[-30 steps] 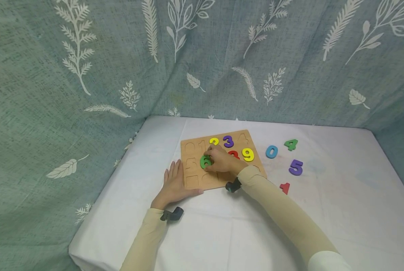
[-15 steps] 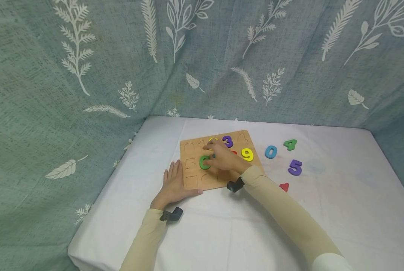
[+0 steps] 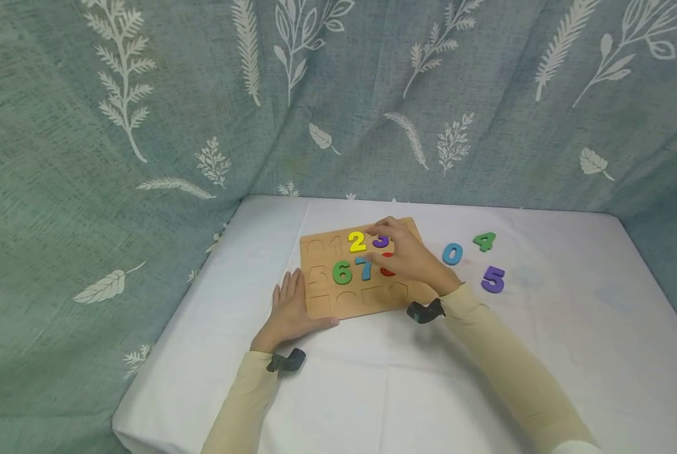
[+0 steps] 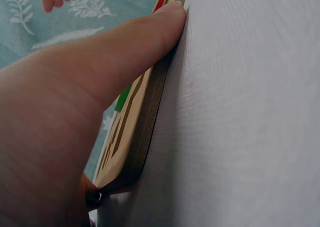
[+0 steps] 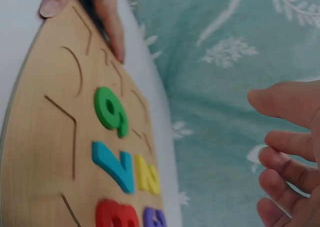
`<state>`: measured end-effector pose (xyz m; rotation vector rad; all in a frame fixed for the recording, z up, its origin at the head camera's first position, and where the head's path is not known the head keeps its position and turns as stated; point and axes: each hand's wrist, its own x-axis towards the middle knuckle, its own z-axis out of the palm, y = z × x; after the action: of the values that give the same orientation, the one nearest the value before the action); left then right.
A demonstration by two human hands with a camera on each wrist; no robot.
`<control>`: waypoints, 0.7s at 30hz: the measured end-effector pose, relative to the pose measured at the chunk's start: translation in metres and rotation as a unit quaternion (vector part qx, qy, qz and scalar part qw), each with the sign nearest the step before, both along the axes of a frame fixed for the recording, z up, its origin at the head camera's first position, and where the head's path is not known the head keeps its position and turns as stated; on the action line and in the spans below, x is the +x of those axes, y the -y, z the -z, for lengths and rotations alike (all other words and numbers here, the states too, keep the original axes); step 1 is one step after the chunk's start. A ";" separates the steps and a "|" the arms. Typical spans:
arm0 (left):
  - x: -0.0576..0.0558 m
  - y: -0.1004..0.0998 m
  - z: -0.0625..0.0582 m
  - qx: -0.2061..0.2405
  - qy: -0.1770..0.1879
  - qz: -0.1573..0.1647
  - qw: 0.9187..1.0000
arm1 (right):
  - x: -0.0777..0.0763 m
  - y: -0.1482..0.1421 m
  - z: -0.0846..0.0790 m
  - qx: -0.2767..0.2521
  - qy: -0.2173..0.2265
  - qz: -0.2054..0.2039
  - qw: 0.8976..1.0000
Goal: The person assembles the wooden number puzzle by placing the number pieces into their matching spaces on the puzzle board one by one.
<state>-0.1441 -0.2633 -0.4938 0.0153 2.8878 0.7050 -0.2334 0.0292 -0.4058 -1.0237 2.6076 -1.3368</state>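
Observation:
A wooden number board [image 3: 329,306] lies on the white table. My left hand [image 3: 287,313] rests against its left side, fingers spread straight, thumb along the near edge; the left wrist view shows the thumb [image 4: 135,44] close up. My right hand [image 3: 409,255] hovers over the board's right half, fingers loosely bent and holding nothing. In the board sit a yellow 2 [image 3: 357,242], a green 6 [image 3: 342,272], a blue 7 [image 5: 114,167], a red 8 [image 5: 116,214] and a purple 3 [image 5: 154,217]. The right hand partly covers the 3 and 8 in the head view.
Right of the board lie a loose blue 0 [image 3: 452,254], a green 4 [image 3: 485,241] and a purple 5 [image 3: 493,280]. Carved outlines show on the board. A patterned green curtain [image 3: 338,126] hangs behind and left of the table [image 3: 361,391].
My right hand has let go of the green 6 and moved right, uncovering the 2, 6 and 7. It now hides the yellow 9, and its arm the red 1. The left hand stays put.

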 end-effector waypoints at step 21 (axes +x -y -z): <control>0.000 0.001 0.003 -0.002 -0.012 0.007 1.000 | 0.023 -0.126 -0.006 -0.025 -0.085 0.162 0.983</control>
<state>-0.1440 -0.2645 -0.4971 0.0432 2.9090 0.7002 -0.2102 0.1547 -0.3995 -0.7744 2.9861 -1.4401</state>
